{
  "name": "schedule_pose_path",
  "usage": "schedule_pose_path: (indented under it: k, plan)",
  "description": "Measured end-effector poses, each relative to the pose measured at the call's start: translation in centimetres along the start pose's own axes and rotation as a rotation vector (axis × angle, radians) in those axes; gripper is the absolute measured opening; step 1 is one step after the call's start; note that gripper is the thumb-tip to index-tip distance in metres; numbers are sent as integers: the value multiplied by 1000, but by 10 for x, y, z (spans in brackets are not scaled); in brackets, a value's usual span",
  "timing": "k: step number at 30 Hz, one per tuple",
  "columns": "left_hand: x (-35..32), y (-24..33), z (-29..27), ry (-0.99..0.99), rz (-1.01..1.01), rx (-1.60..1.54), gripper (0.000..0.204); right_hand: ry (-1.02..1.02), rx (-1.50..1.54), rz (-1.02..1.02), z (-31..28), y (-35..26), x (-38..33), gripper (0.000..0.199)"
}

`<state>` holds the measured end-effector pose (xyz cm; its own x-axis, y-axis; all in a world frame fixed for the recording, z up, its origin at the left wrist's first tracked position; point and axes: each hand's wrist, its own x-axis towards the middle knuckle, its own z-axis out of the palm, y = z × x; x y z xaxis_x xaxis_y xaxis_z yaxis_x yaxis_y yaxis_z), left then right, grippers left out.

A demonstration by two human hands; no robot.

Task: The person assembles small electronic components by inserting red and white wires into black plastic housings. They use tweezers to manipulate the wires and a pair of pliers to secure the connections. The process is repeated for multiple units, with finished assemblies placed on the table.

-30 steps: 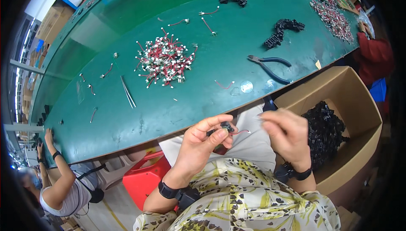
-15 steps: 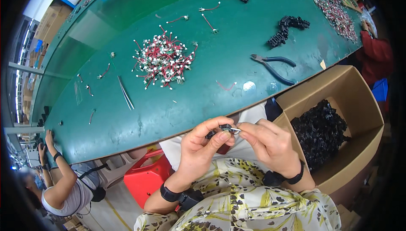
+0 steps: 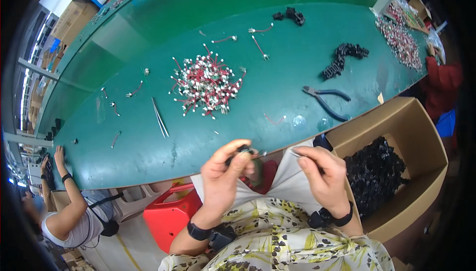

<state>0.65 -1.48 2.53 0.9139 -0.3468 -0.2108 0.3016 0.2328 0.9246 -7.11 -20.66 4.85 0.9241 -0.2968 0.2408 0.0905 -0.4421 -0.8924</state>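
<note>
My left hand (image 3: 225, 174) is closed, pinching a small black plastic part (image 3: 243, 150) in front of the table edge. Something small and shiny (image 3: 263, 153) sticks out from the right side of that grip, too blurred to name. A short gap away, my right hand (image 3: 325, 174) is closed round a thin metal tool; just its pale tip (image 3: 295, 153) shows, pointing toward the left hand. The rest of the tool is hidden by my fingers. Beyond the hands, a heap of small white connectors on red wires (image 3: 207, 85) lies on the green table (image 3: 277, 77).
Tweezers (image 3: 160, 117) lie left of the heap, and cutting pliers (image 3: 327, 102) right of it. Black parts (image 3: 342, 60) form a row farther back. A cardboard box (image 3: 424, 191) of black pieces stands at my right, a red stool (image 3: 166, 216) at my left. Other people sit at both sides.
My hands have come apart: the right hand has drawn back to the right with its metal tool, the left keeps the black part. The whole view has shifted slightly.
</note>
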Motion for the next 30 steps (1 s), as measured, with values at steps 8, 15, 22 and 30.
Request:
schedule_pose_path:
  k: [8, 15, 22, 30]
  plan:
    - [3, 67, -141, 558, 289, 328, 25, -111, -65, 49, 2, -6, 16, 18]
    - [-27, 105, -332, 1058, 380, 761, 64, -113, -244, 121, -19, 0, 61, 29]
    - [14, 63, -101, -14, -15, -304, 53, -52, -244, 72, -27, 22, 144, 23]
    - [19, 37, -14, -316, -326, -454, 38, -251, -761, 40, 28, 17, 217, 39]
